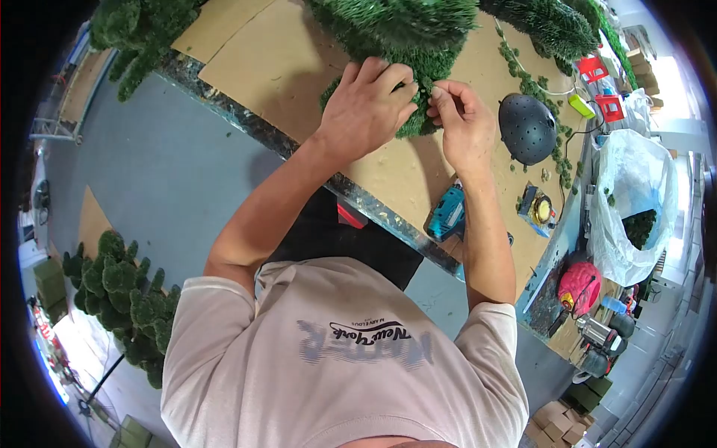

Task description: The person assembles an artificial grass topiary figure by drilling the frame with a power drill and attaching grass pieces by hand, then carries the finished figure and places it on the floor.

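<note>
A bushy green artificial-grass piece [396, 30] lies at the far side of the worktable, with a lower part bent toward me. My left hand [367, 108] rests over that lower part, its fingers curled and gripping the green blades. Close beside it, my right hand [464, 123] pinches thumb and forefinger together at the grass's right edge. What sits between those fingertips is too small to make out. A black perforated dome [527, 128] lies right of my right hand. Under my right forearm is a teal power drill [449, 213].
Cardboard [396, 168] covers the worktable [358, 198]. A small black-and-gold device [536, 209], a leafy green strand [556, 153] and red holders [611, 108] lie rightward. Beyond are a clear plastic bag [631, 201] and a pink round object [579, 287]. Green foliage [123, 299] stands on the floor at left.
</note>
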Demonstrator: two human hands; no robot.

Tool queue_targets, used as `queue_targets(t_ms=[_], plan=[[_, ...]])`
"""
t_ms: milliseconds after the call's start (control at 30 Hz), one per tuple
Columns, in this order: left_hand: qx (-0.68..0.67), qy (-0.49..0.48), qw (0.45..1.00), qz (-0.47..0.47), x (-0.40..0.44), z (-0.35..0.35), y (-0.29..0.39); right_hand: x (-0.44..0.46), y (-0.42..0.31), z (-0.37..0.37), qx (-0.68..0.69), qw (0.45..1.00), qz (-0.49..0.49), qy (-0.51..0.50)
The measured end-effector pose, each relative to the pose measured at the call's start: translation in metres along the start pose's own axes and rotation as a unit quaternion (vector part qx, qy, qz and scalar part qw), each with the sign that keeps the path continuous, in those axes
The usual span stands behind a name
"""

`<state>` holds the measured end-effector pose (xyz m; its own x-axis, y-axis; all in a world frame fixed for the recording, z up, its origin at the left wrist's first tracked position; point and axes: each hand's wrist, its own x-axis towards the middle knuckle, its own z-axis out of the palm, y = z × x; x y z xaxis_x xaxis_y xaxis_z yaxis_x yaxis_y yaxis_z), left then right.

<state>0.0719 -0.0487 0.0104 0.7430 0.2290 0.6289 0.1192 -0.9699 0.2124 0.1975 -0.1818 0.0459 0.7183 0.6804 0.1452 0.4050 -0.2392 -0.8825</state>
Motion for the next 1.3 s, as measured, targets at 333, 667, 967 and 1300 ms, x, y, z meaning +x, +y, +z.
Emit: queue_targets(t_ms=[333,667,967,1300], plan=[[-0.024,0.004,1.0,0.012,0.0,-0.002,-0.002,0.003,0.002,0.002,-0.202,0.975,-0.094,0.006],[-0.042,0.016,0.999,0.005,0.0,-0.003,-0.002,0.002,0.004,0.006,-0.284,0.939,-0.191,0.006],[-0.054,0.008,0.999,-0.002,0.0,-0.006,-0.001,0.002,0.009,0.005,-0.327,0.913,-0.243,-0.008],[-0.067,0.024,0.997,0.024,0.005,-0.01,0.002,0.004,0.006,-0.004,-0.306,0.927,-0.213,-0.03]])
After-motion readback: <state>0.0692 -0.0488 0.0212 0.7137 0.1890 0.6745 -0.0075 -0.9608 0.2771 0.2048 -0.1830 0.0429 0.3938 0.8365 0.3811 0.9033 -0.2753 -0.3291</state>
